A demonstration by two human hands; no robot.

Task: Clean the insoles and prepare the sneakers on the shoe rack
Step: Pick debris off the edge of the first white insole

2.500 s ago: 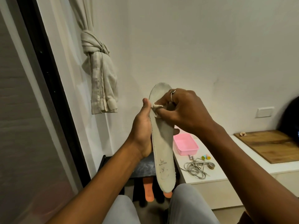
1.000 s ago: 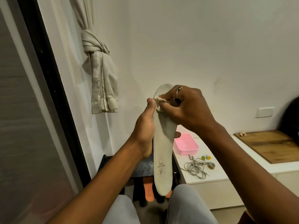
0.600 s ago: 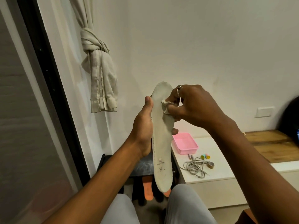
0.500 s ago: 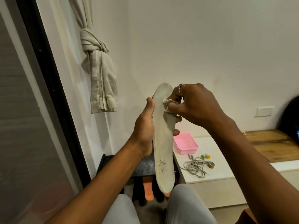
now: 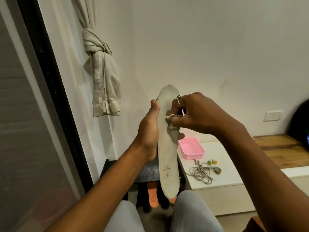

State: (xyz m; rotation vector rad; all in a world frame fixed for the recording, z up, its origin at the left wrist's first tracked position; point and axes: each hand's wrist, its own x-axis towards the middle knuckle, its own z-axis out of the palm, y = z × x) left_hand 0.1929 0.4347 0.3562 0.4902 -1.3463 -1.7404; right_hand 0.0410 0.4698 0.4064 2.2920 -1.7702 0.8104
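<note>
Insole [image 5: 168,148], held upright before the wall, toe end up and heel end low between the knees, its printed face toward the camera. We saw the left hand [image 5: 149,131] gripping it from behind at mid-length, with the thumb lying along its left edge and one fingertip showing past its right edge. The right hand [image 5: 199,114], with a ring [image 5: 178,99] on one finger, pinched a small wad of cloth [image 5: 169,118] and pressed it against the upper half of the insole. Behind and below the insole we noted a dark shoe rack [image 5: 147,173] with two orange objects [image 5: 153,196] under its top shelf; we could not tell what they were. To the right stood a white counter [image 5: 222,180] carrying a pink tray [image 5: 192,148], a tangle of grey laces [image 5: 200,173] and a small roll of tape [image 5: 217,170]. A knotted curtain [image 5: 102,81] hung at the left.
</note>
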